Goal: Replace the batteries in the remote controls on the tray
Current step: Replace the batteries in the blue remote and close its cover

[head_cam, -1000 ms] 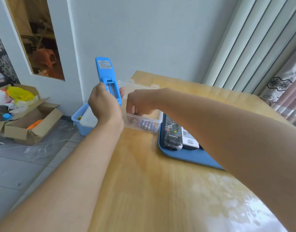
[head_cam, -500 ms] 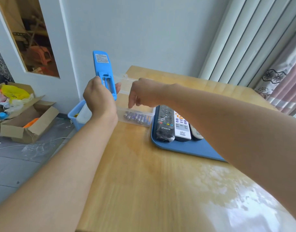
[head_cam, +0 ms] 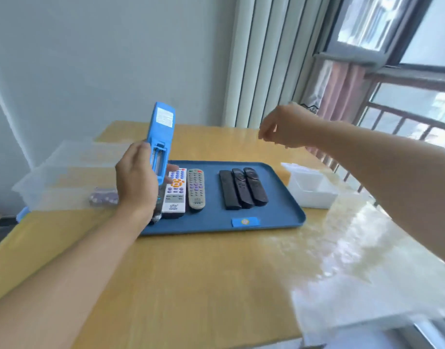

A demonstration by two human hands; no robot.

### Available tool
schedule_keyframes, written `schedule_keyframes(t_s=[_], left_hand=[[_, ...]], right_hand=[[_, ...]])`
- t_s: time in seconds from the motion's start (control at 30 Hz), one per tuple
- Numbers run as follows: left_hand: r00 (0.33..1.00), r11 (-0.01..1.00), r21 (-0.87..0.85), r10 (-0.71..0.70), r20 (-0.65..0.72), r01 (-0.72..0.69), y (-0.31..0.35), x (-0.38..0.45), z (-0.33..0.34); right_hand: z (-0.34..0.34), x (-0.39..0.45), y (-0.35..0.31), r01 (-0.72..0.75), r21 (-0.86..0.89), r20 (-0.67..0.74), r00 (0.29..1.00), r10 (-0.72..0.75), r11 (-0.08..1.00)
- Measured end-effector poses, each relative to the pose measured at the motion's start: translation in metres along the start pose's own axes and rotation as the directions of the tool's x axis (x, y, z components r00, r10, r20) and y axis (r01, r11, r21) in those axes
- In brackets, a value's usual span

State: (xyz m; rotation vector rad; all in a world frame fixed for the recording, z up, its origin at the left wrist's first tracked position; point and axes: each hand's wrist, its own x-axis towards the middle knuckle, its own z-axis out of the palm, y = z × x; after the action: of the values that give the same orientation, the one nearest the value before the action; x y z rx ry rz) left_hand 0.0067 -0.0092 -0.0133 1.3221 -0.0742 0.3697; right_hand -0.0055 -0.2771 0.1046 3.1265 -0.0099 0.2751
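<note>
Left grip (head_cam: 137,180) round blue remote (head_cam: 161,137), wooden table (head_cam: 191,273).

Six remotes (head_cam: 196,188) (one partly hidden), two clear boxes (head_cam: 65,177), one tray (head_cam: 279,217)

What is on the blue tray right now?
On the blue tray: a white remote, a grey remote, three black remotes side by side, and a blue battery cover. The left hand, holding the blue remote, covers the tray's left end.
</note>
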Motion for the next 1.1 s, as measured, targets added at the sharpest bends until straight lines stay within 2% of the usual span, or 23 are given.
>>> schedule_keyframes(t_s=[0.07, 0.13, 0.2, 0.27, 0.37, 0.53, 0.7, 0.87, 1.1], left_hand=[[0.996, 0.997, -0.035, -0.061, 0.069, 0.064, -0.002, -0.022, 0.037], [0.984, 0.990, -0.053, -0.119, 0.130, 0.127, -0.007, -0.042, 0.067], [0.969, 0.982, -0.050, -0.168, 0.179, 0.180, -0.012, -0.063, 0.093], [0.956, 0.978, -0.029, -0.193, 0.219, 0.205, -0.018, -0.077, 0.111], [0.944, 0.975, 0.011, -0.219, 0.247, 0.223, -0.025, -0.088, 0.130], [0.948, 0.976, 0.082, -0.218, 0.233, 0.204, -0.036, -0.102, 0.129], [0.958, 0.985, 0.056, -0.170, 0.230, 0.161, -0.037, -0.102, 0.122], [0.961, 0.985, 0.090, -0.164, 0.223, 0.147, -0.038, -0.104, 0.120], [0.959, 0.981, 0.104, -0.182, 0.219, 0.162, -0.034, -0.106, 0.118]], right_hand=[[0.001, -0.018, 0.038, -0.125, -0.024, 0.052, 0.991, 0.126, 0.992], [0.015, -0.030, 0.060, -0.225, -0.077, 0.165, 0.958, 0.235, 0.971], [0.036, -0.044, 0.074, -0.282, -0.089, 0.252, 0.921, 0.296, 0.955], [0.063, -0.052, 0.087, -0.327, -0.085, 0.254, 0.906, 0.338, 0.941], [0.092, -0.057, 0.108, -0.388, 0.003, 0.173, 0.908, 0.382, 0.921], [0.094, -0.077, 0.111, -0.363, 0.019, 0.166, 0.920, 0.355, 0.932], [0.106, -0.095, 0.114, -0.370, 0.010, 0.052, 0.928, 0.369, 0.929], [0.099, -0.098, 0.104, -0.274, -0.027, 0.111, 0.955, 0.276, 0.961], [0.100, -0.090, 0.101, -0.275, -0.091, 0.115, 0.952, 0.284, 0.957]])
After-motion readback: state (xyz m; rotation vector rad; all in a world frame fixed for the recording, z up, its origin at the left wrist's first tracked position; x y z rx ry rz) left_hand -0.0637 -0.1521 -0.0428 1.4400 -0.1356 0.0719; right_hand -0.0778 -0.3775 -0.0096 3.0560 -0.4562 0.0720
